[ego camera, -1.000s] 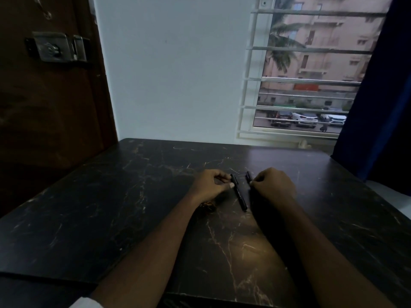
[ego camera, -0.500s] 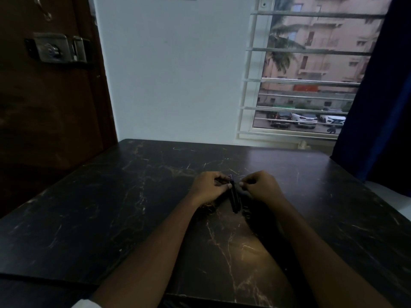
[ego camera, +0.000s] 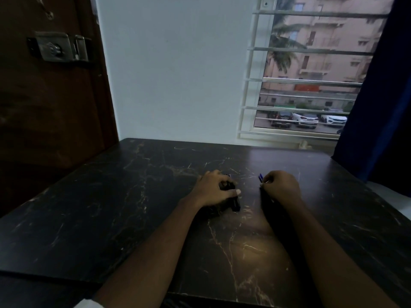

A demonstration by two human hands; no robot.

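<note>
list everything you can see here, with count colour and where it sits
black pen barrel: 1, black, in the left hand, lower end on the table
thin pen part: 1, blue tip, sticks out of the right hand, rest hidden
table: 1, black with pale veins, fills the lower view
door: 1, dark brown, far left
lock: 1, silver, on the door
wall: 1, white, behind the table
window bars: several, white, upper right
curtain: 1, dark blue, right edge
cars: several, white and dark, outside the window
left hand: 1, fingers curled round the barrel
right hand: 1, pinches the thin part
</note>
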